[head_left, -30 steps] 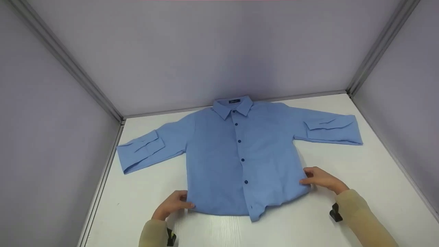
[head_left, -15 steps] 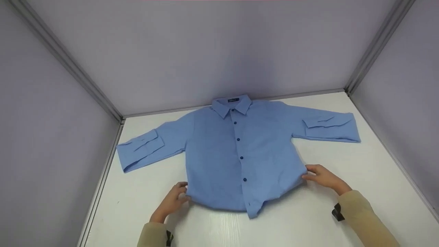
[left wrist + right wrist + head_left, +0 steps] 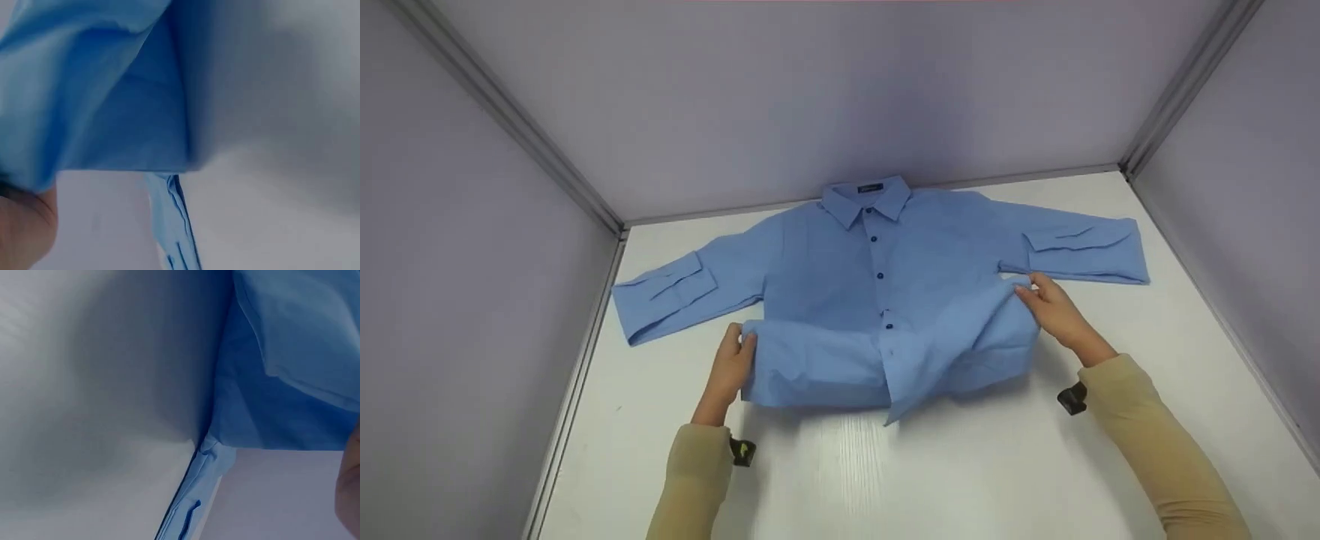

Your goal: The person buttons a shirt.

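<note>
A light blue button-up shirt (image 3: 825, 277) lies front up, its collar toward the back wall and both sleeves spread sideways with their ends folded back. The left hand (image 3: 731, 367) pinches one lower corner of the shirt, and the right hand (image 3: 1054, 311) pinches the other. Between them the hem is lifted off the table and folded up over the lower front; its middle droops to a point near the button strip. Part of the left hand (image 3: 25, 228) shows at the edge of the left wrist view, beside hanging blue cloth. At the right wrist view's edge is part of the right hand (image 3: 350, 489).
The white table (image 3: 840, 480) has grey-edged panel walls on three sides. The back wall (image 3: 750, 105) stands right behind the collar. A small black device (image 3: 742, 451) is on the left wrist, another black device (image 3: 1072, 399) on the right.
Both hands have raised the shirt's lower corners and carried them away from the person, toward the collar. The hem has left the table and folded upward. The camera view has shifted slightly.
</note>
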Motion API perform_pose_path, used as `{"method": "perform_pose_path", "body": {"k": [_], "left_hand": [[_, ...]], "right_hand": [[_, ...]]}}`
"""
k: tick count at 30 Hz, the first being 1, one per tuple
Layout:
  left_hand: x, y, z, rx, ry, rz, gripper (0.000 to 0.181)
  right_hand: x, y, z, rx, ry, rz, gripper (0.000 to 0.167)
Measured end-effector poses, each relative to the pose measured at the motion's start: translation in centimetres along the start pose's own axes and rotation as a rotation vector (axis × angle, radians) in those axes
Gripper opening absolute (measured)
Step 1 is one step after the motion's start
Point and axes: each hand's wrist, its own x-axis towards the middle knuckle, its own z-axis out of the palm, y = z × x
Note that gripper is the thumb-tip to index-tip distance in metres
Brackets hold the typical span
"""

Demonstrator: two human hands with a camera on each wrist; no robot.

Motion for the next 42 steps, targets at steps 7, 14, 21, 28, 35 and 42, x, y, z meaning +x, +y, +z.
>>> {"method": "perform_pose_path", "body": {"k": [7,14,21,28,35,42], "left_hand": [[-1.3,-3.4,1.0,0.018,-0.145,-0.296,0.018],[-5.0,-6.8,1.7,-0.006,-0.424,-0.368,0.049],[-8.1,-7.7,1.6,0.042,-0.627,-0.356,0.06],[-9.2,-7.6,1.4,-0.011,-0.578,-0.342,0.06],[-10.0,-5.7,2.1,0.456,-0.48,-0.358,0.023],[-8.8,-2.5,5.4,0.479,-0.385,-0.209,0.023]], "right_hand": [[-1.5,2.6,1.0,-0.029,-0.049,0.137,0.025],[-5.2,5.3,1.7,-0.034,-0.272,0.219,0.034],[-8.8,6.6,1.4,-0.094,-0.546,0.236,0.068],[-10.5,6.8,1.4,-0.073,-0.54,0.345,0.074],[-11.3,6.3,1.7,-0.318,-0.462,0.317,0.039],[-10.2,3.6,3.9,-0.523,-0.268,0.185,0.024]]}}
